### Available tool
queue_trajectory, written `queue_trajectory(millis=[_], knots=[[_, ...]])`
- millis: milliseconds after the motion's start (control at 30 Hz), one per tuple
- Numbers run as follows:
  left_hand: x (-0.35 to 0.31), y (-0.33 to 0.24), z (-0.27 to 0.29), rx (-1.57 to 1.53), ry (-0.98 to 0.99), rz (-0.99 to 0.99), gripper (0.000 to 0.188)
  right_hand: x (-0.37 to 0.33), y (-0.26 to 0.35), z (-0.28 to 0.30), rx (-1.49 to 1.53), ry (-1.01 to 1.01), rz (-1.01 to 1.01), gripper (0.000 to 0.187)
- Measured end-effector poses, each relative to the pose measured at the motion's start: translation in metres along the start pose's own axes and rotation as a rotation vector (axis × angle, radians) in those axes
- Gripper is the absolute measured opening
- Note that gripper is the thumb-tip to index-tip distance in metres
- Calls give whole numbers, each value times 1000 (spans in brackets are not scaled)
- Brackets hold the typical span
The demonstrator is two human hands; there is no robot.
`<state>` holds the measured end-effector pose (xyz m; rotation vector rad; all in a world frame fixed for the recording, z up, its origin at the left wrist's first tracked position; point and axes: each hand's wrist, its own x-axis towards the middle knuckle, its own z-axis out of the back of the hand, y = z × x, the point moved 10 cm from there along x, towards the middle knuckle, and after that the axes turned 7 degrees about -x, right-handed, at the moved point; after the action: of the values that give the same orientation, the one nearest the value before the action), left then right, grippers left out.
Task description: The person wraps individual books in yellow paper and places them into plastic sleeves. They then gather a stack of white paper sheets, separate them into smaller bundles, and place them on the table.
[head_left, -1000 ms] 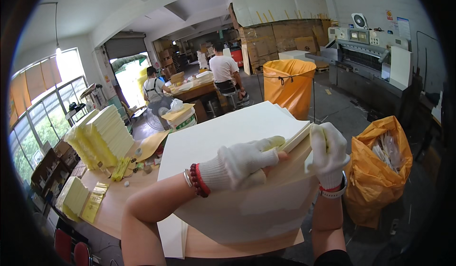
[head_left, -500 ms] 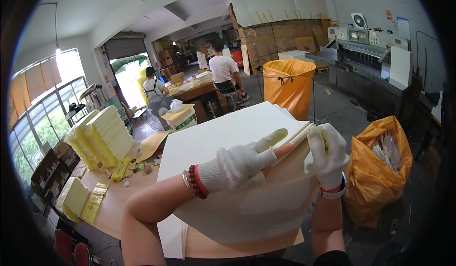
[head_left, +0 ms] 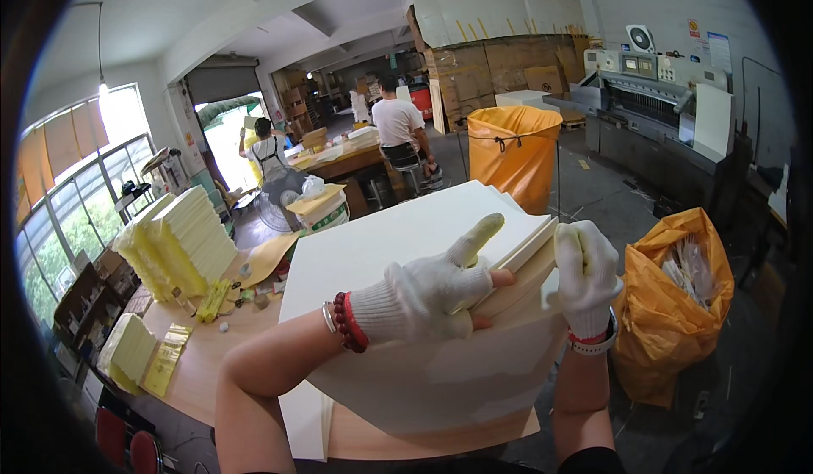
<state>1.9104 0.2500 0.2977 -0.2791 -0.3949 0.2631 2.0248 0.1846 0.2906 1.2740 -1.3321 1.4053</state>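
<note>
A stack of large white paper sheets [head_left: 381,241] covers the near part of the table. Its front sheets [head_left: 440,381] curve down toward me, and their edges fan slightly apart at the right. My left hand [head_left: 423,296], in a white knitted glove with bare fingertips showing, lies against the sheets' upper edge. Its thumb stands up, away from the fingers. At the right corner, my right hand [head_left: 586,271], gloved too, is closed in a pinch on the sheet edges; the fingertips are partly hidden.
Tall yellow-edged stacks [head_left: 182,241] stand on the wooden table [head_left: 246,364] at left, near small loose items. Orange bags [head_left: 512,156] stand beyond the table and at right [head_left: 669,304]. Two people sit farther back. A large machine [head_left: 652,93] lines the right wall.
My left hand's thumb has lifted more upright, and its fingers have shifted slightly along the sheet edges. The right hand stays at the corner. A person at back left has raised an arm.
</note>
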Motion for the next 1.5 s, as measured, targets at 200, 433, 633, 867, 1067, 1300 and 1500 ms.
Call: queue_trajectory(millis=[200,433,633,867,1067,1300,1500], knots=[[-2,-2,-1,8,53,43,55,-3,-24,-4,212,-16,14,27],[-11,-8,9,159,-273,-107,90,-71,-47,-111,1535,1106,-1306,48],[-13,10,-7,-15,-50,69,94,-65,-42,-138,1250,1290,-1202,35],[-92,95,60,57,-82,494,43,-80,-55,-142,1176,1024,-1077,28],[-234,147,121,-388,-1046,622,46,-76,-65,-125,1475,598,-844,29],[-238,110,45,-1408,-910,648,32,-88,-86,-128,1250,805,-801,37],[-329,46,46,-1193,-1252,668,31,-66,-36,-128,1088,996,-1002,34]])
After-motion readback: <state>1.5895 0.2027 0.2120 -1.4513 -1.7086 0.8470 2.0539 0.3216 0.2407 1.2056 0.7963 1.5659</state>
